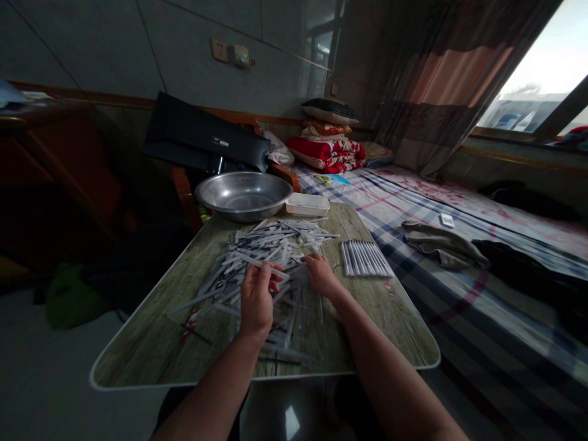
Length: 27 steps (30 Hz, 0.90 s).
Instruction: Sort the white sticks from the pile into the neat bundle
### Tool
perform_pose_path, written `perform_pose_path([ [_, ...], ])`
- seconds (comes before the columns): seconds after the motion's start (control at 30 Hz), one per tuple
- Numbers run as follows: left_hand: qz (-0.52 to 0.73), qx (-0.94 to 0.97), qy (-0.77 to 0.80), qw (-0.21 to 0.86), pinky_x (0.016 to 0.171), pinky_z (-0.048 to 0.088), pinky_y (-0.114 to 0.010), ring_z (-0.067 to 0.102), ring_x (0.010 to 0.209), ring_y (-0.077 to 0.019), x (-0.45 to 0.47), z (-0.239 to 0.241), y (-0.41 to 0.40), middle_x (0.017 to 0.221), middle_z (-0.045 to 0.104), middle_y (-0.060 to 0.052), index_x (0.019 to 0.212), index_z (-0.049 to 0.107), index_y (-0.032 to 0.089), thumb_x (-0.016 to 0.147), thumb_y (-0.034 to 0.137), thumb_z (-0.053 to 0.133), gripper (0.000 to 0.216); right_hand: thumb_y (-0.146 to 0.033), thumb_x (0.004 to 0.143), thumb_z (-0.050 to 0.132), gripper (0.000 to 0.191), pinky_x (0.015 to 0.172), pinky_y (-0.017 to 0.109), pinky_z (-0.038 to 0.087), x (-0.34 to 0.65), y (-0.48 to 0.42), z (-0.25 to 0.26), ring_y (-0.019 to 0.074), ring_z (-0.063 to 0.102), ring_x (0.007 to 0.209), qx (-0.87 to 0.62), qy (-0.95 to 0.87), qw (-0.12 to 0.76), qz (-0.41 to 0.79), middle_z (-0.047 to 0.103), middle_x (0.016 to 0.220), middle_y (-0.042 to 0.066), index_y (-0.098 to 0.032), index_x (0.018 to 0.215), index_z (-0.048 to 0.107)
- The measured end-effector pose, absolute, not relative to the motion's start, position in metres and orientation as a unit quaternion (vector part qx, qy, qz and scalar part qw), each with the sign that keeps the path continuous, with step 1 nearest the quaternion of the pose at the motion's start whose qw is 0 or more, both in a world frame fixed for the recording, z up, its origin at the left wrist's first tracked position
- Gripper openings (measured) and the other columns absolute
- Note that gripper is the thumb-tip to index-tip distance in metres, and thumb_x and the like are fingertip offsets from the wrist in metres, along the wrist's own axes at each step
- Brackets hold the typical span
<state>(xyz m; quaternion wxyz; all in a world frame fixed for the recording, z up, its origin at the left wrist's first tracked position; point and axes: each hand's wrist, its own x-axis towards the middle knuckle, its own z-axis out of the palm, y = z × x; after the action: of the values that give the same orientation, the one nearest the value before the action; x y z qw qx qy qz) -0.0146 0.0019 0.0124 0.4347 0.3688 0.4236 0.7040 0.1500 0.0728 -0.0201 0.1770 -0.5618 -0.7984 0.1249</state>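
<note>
A white tube (250,260) is gripped by the left hand (258,300) over the pile (257,242); whether anything is held by the right hand (324,274), at its two o'clock, cannot be told. A tube row (365,258) is laid at the pile's three o'clock.

- Slender tube (248,260), one: middle part hidden by thumb of left hand (258,300).
- Right hand (320,273): any piece between its fingertips too small to tell.
- Tube pile (275,237): near portion blurred, partly covered by left hand.
- Forearms (390,367), two: cut off by lower edge.
- Black panel (197,131): label (221,142) too small to read.
- Curtain (441,79): cut off at top.
- Window (542,82): cut off at right.
</note>
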Motion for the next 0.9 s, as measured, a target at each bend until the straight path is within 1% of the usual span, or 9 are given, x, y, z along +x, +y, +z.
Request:
perform_pose_path([
  [0.1, 0.707, 0.368, 0.42, 0.434, 0.048, 0.041, -0.017, 0.056, 0.059, -0.0084, -0.015, 0.013, 0.002, 0.081, 0.065, -0.002, 0.083, 0.058, 0.016, 0.086, 0.041, 0.057, 0.025, -0.013, 0.088, 0.047, 0.033, 0.096, 0.032, 0.039, 0.151, 0.072, -0.018, 0.0221, 0.056, 0.105, -0.575, -0.785, 0.187, 0.135, 0.062, 0.112, 0.014, -0.014, 0.114, 0.067],
  [0.27, 0.701, 0.368, 0.418, 0.446, 0.05, 0.045, -0.019, 0.062, 0.064, -0.0115, -0.013, 0.012, 0.001, 0.082, 0.066, -0.001, 0.09, 0.057, 0.018, 0.084, 0.041, 0.061, 0.024, -0.007, 0.081, 0.051, 0.022, 0.085, 0.027, 0.041, 0.157, 0.073, -0.015, 0.018, 0.058, 0.09, -0.565, -0.775, 0.214, 0.186, 0.065, 0.094, 0.009, -0.013, 0.093, 0.069],
  [0.33, 0.698, 0.37, 0.42, 0.446, 0.05, 0.046, -0.019, 0.063, 0.065, -0.0124, -0.013, 0.013, 0.0, 0.084, 0.066, -0.002, 0.092, 0.057, 0.018, 0.083, 0.041, 0.062, 0.025, -0.007, 0.078, 0.052, 0.02, 0.08, 0.026, 0.041, 0.162, 0.073, -0.014, 0.0175, 0.057, 0.086, -0.561, -0.765, 0.244, 0.201, 0.066, 0.089, 0.008, -0.014, 0.086, 0.068],
  [0.4, 0.7, 0.372, 0.422, 0.439, 0.05, 0.047, -0.019, 0.064, 0.068, -0.0128, -0.013, 0.013, 0.001, 0.085, 0.066, -0.002, 0.091, 0.057, 0.018, 0.082, 0.04, 0.064, 0.025, -0.009, 0.077, 0.053, 0.016, 0.075, 0.026, 0.041, 0.168, 0.073, -0.01, 0.0168, 0.056, 0.082, -0.555, -0.743, 0.299, 0.225, 0.065, 0.084, 0.006, -0.015, 0.082, 0.066],
  [0.5, 0.708, 0.357, 0.428, 0.434, 0.05, 0.048, -0.018, 0.065, 0.069, -0.0131, -0.013, 0.013, 0.002, 0.086, 0.067, -0.003, 0.09, 0.057, 0.018, 0.081, 0.041, 0.064, 0.025, -0.02, 0.078, 0.055, 0.009, 0.06, 0.024, 0.038, 0.177, 0.068, -0.003, 0.0128, 0.05, 0.063, -0.52, -0.676, 0.404, 0.331, 0.057, 0.068, 0.0, -0.017, 0.079, 0.063],
  [0.6, 0.721, 0.303, 0.423, 0.458, 0.047, 0.049, -0.02, 0.069, 0.065, -0.0159, -0.014, 0.014, 0.003, 0.086, 0.068, -0.004, 0.093, 0.054, 0.02, 0.081, 0.044, 0.061, 0.028, -0.033, 0.077, 0.06, 0.016, 0.045, 0.021, 0.027, 0.185, 0.059, 0.007, 0.0081, 0.035, 0.046, -0.447, -0.586, 0.456, 0.499, 0.043, 0.054, -0.006, -0.018, 0.083, 0.061],
  [0.67, 0.729, 0.26, 0.41, 0.482, 0.045, 0.05, -0.022, 0.07, 0.064, -0.0187, -0.014, 0.014, 0.005, 0.083, 0.07, -0.004, 0.094, 0.051, 0.021, 0.081, 0.046, 0.061, 0.03, -0.036, 0.075, 0.065, 0.021, 0.041, 0.02, 0.021, 0.188, 0.053, 0.013, 0.0063, 0.028, 0.042, -0.393, -0.544, 0.453, 0.588, 0.038, 0.05, -0.009, -0.018, 0.084, 0.059],
  [0.73, 0.736, 0.225, 0.402, 0.497, 0.045, 0.05, -0.022, 0.071, 0.064, -0.0199, -0.015, 0.015, 0.007, 0.078, 0.071, -0.003, 0.093, 0.049, 0.021, 0.079, 0.046, 0.061, 0.03, -0.036, 0.073, 0.068, 0.024, 0.039, 0.019, 0.017, 0.189, 0.048, 0.017, 0.0048, 0.023, 0.04, -0.35, -0.523, 0.438, 0.642, 0.034, 0.048, -0.01, -0.017, 0.083, 0.059],
  [0.9, 0.746, 0.175, 0.405, 0.499, 0.05, 0.051, -0.023, 0.071, 0.062, -0.0185, -0.019, 0.016, 0.01, 0.071, 0.071, -0.001, 0.09, 0.049, 0.021, 0.081, 0.041, 0.059, 0.025, -0.032, 0.07, 0.07, 0.021, 0.036, 0.018, 0.014, 0.188, 0.044, 0.021, 0.0029, 0.02, 0.038, -0.305, -0.52, 0.412, 0.683, 0.035, 0.046, -0.01, -0.015, 0.077, 0.061],
])
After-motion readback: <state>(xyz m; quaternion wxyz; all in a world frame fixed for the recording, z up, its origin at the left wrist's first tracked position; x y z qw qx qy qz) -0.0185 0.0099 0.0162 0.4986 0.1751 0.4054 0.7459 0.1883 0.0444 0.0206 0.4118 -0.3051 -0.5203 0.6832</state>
